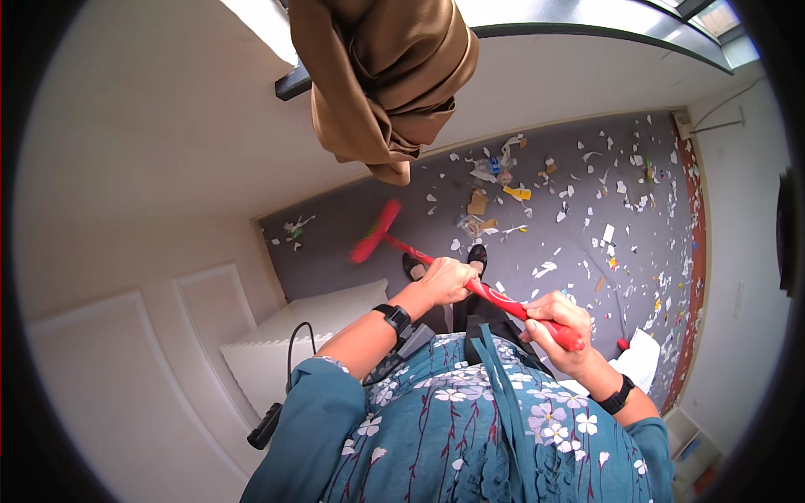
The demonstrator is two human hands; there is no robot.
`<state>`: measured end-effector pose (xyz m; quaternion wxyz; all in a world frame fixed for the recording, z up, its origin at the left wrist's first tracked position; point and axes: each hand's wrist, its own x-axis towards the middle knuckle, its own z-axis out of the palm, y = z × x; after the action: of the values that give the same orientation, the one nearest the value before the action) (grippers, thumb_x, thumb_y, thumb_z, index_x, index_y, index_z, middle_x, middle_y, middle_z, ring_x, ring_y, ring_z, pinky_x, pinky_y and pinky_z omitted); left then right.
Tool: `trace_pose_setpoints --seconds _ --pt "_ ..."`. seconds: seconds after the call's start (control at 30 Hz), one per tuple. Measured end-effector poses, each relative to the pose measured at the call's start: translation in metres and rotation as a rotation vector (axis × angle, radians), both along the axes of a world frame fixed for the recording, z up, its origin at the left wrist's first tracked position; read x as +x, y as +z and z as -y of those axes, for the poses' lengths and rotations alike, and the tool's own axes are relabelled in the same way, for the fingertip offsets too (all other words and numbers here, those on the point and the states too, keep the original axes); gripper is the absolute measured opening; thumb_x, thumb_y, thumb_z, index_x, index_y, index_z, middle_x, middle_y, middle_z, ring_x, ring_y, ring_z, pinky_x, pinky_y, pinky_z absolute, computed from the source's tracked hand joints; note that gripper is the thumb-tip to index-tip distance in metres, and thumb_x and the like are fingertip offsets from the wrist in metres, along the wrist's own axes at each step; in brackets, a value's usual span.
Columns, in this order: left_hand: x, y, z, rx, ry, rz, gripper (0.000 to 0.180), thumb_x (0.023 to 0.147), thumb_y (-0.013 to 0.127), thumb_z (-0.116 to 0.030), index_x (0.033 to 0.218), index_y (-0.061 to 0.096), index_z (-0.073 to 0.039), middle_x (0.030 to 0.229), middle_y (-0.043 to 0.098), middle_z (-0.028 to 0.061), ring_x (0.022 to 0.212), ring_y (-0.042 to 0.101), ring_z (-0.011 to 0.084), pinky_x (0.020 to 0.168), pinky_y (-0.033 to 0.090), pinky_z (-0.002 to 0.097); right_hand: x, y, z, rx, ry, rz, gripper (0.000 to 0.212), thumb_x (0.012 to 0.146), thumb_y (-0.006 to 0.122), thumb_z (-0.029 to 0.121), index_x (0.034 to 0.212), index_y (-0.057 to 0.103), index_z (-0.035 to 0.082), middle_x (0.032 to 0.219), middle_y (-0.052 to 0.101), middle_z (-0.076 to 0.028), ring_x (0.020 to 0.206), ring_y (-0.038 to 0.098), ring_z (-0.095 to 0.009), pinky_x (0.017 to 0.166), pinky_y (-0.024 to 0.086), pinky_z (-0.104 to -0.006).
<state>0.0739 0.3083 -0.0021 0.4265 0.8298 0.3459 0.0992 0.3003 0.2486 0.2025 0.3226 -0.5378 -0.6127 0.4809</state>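
A red broom (503, 301) slants across in front of me, its handle end at my right and its head (376, 232) out to the left, over the grey floor. My left hand (447, 281) is wrapped round the middle of the handle. Near the handle's end, my right hand (560, 323) grips it with closed fingers. The broom head is smeared by motion, so I cannot tell whether its bristles touch the floor. A small heap of white scraps (295, 228) lies to the left of the head.
Paper scraps (641, 201), cardboard pieces (478, 203) and plastic bits litter the grey floor (327, 256). A knotted brown curtain (386, 75) hangs ahead. A white cabinet (310, 323) stands at my left, with a white panelled door (109, 377) beyond it. White sheet material (639, 360) lies at my right.
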Motion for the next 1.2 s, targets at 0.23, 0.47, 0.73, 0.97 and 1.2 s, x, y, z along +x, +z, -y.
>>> trace_pose_setpoints --seconds 0.23,0.47,0.73,0.97,1.2 --pt "0.087 0.002 -0.023 0.036 -0.148 0.208 0.015 0.079 0.067 -0.024 0.080 0.060 -0.010 0.071 0.063 0.0125 0.071 0.064 0.0378 0.064 0.050 0.0489 0.022 0.042 -0.016 0.256 0.081 0.276 0.012 0.075 0.073 -0.003 0.085 0.066 -0.001 0.082 0.067 -0.016 0.068 0.069 -0.025 0.061 0.055 -0.0308" --pt "0.096 0.031 -0.029 0.026 -0.098 0.293 0.023 0.084 0.070 -0.029 0.079 0.059 -0.010 0.073 0.063 0.0118 0.073 0.065 0.0363 0.062 0.049 0.0460 0.048 0.062 -0.027 0.359 0.178 0.292 0.014 0.071 0.074 -0.002 0.083 0.067 -0.001 0.082 0.068 -0.015 0.064 0.069 -0.024 0.055 0.055 -0.0302" --pt "0.046 -0.033 -0.053 0.116 0.207 -0.035 0.009 0.077 0.068 -0.018 0.083 0.066 -0.011 0.076 0.067 0.0128 0.077 0.067 0.0379 0.068 0.052 0.0495 0.043 -0.042 -0.061 0.183 0.073 -0.115 0.010 0.083 0.068 -0.009 0.092 0.066 -0.005 0.087 0.066 -0.014 0.069 0.068 -0.019 0.062 0.054 -0.0292" --pt "0.115 -0.037 -0.076 0.068 0.065 -0.090 0.012 0.078 0.066 -0.017 0.088 0.068 -0.010 0.085 0.070 0.0138 0.082 0.068 0.0373 0.072 0.054 0.0477 0.085 -0.038 -0.066 0.230 -0.022 -0.008 0.009 0.080 0.069 -0.008 0.087 0.065 -0.003 0.082 0.064 -0.012 0.065 0.066 -0.019 0.059 0.052 -0.0285" --pt "0.183 0.027 -0.057 -0.004 -0.050 0.114 0.028 0.087 0.071 -0.035 0.084 0.066 -0.008 0.074 0.066 0.0143 0.077 0.067 0.0368 0.068 0.051 0.0458 0.118 0.044 -0.047 0.442 0.118 0.253 0.013 0.071 0.074 -0.003 0.080 0.065 0.001 0.077 0.066 -0.013 0.062 0.068 -0.024 0.053 0.053 -0.0297"
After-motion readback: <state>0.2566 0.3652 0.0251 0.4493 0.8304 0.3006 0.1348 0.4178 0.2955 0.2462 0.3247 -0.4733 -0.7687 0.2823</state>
